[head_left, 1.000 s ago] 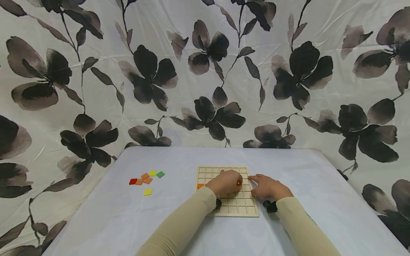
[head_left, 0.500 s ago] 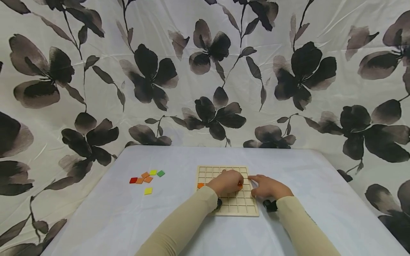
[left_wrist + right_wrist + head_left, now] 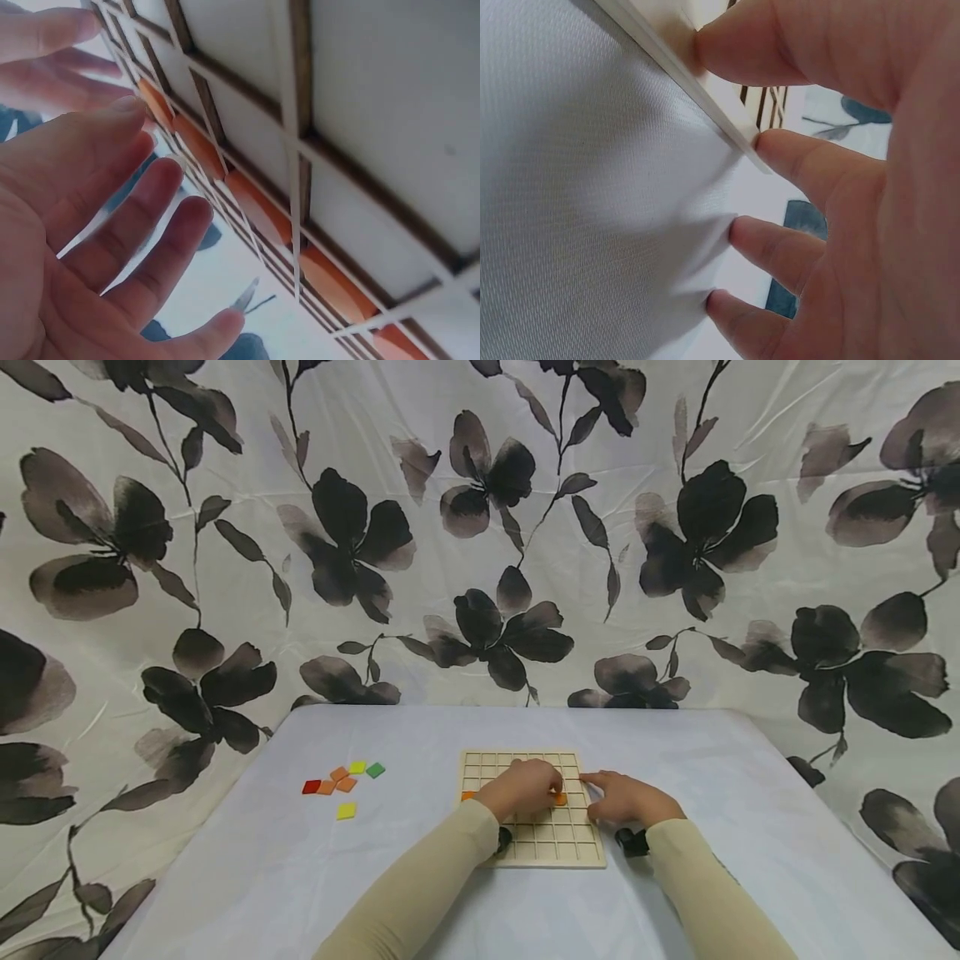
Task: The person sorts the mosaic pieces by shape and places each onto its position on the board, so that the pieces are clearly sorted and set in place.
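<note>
A wooden grid board (image 3: 551,853) lies on the white table, divided into square cells. My left hand (image 3: 523,789) reaches over its middle, fingers apart and lightly bent. Right by its fingertips, an orange square tile (image 3: 560,798) sits in a cell. Several orange tiles (image 3: 259,206) form one row across the grid in the left wrist view; from the head view the hand covers most of them, leaving the leftmost tile (image 3: 468,795) showing. My right hand (image 3: 633,799) steadies the board's right side, thumb and index finger on its edge (image 3: 682,82), other fingertips on the cloth.
Loose square tiles lie left of the board: a red tile (image 3: 311,787), several orange tiles (image 3: 340,773), a green tile (image 3: 376,770) and two yellow tiles, one nearer (image 3: 346,811). A flowered cloth (image 3: 495,527) hangs behind the table.
My left hand has drawn slightly left and its fingers have come off the orange tile, which now shows in its cell. My right hand stays at the board's edge.
</note>
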`<state>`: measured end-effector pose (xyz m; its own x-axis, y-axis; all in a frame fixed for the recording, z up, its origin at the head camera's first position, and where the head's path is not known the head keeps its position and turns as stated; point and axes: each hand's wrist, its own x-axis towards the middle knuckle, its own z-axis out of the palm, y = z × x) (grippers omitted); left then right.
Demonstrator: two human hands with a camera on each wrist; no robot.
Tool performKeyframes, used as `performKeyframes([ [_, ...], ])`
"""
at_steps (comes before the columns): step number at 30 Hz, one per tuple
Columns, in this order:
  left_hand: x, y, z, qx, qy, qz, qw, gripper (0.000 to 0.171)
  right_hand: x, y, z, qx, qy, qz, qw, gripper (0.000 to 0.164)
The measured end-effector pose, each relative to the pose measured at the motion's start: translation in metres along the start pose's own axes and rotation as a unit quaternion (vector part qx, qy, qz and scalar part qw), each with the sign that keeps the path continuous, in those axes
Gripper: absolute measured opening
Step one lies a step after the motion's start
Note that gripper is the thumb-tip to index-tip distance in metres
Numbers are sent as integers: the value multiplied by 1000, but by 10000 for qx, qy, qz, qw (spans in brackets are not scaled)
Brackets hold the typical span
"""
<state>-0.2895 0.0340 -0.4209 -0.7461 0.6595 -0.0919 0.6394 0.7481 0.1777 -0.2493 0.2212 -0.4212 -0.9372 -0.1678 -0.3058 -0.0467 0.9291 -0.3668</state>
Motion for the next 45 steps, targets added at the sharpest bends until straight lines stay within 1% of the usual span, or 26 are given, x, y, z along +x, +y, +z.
performKeyframes([
  [7, -14, -9, -6, -116, 104, -151, 9998, 24, -1, -2, 2, 50, 26, 72, 10000, 69],
  [13, -26, -24, -9, -120, 271, -313, 9991, 25, 0, -1, 4, 80, 43, 78, 9999, 70],
  [21, -44, -41, -14, -127, 427, -503, 9977, 26, 1, 0, 9, 182, 42, 205, 9996, 70],
  [25, -53, -48, -16, -188, 469, -654, 9966, 26, 1, 2, 10, 181, 46, 182, 9997, 70],
  [31, -64, -63, -19, -311, 529, -985, 9932, 27, 2, 4, 12, 193, 61, 116, 9997, 71],
  [37, -75, -77, -20, -250, 577, -1328, 9891, 28, 0, 3, 11, 144, 79, 99, 9998, 71],
  [45, -97, -94, -22, -168, 689, -1515, 9859, 27, 1, 0, 11, 162, 33, 101, 9998, 70],
])
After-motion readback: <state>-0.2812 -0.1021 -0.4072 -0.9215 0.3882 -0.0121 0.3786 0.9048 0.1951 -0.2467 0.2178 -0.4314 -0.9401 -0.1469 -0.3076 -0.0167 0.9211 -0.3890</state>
